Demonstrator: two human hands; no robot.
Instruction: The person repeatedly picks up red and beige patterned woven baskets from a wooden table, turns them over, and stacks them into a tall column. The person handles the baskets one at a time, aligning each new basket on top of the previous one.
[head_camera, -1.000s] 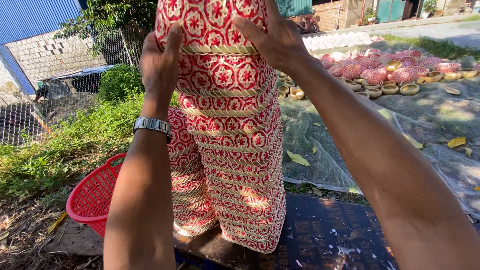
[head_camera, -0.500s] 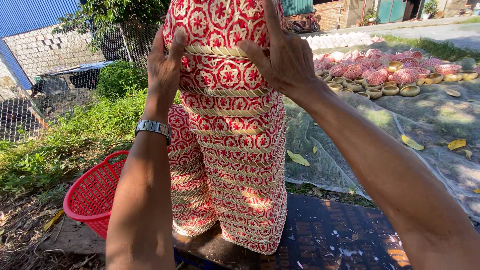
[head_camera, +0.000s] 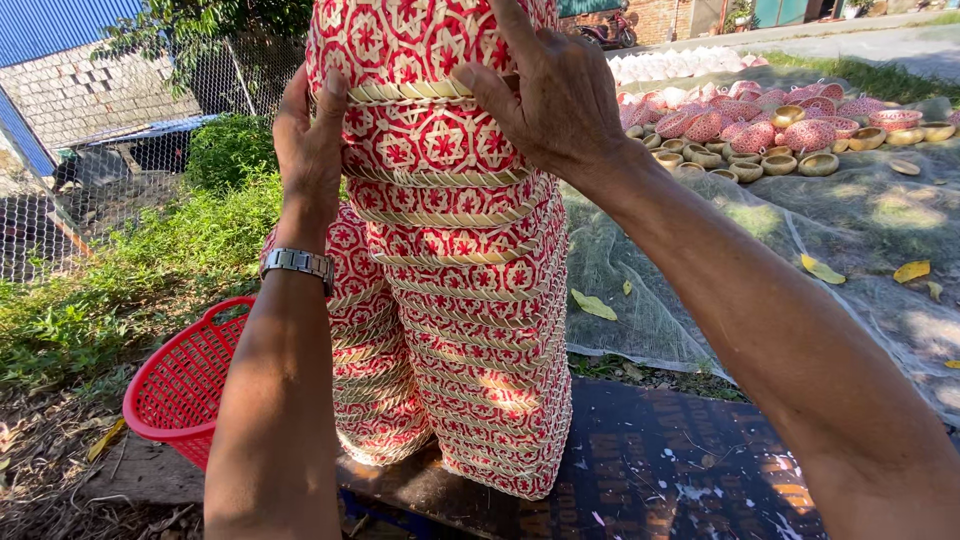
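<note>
Both hands are up on the top basket (head_camera: 430, 70) of a tall stack of baskets (head_camera: 470, 330), all woven in red and white with pale cane rims, the stack standing on a dark board (head_camera: 650, 470) on the ground. The left hand (head_camera: 312, 150) lies flat against the left side of the top basket, fingers pointing up and the thumb along its rim band, with a metal watch (head_camera: 297, 263) on the wrist below. The right hand (head_camera: 555, 95) is spread over the right side, thumb pressing on the same rim; so each grip is wide and flat, palms squeezing the basket between them rather than fingers curling round anything. A second, shorter stack (head_camera: 365, 370) leans just behind and to the left of the tall one, touching it. The weave looks light and somewhat springy, stiff mostly at the rims, so the rim band seems the sound place to hold (the open lattice between would likely give under a pinch), and a column this tall looks easy to tip. A red plastic basket (head_camera: 185, 385) sits on the ground by the left forearm, and more bowls and baskets (head_camera: 780, 135) lie spread on netting (head_camera: 800, 260) well apart to the right
</note>
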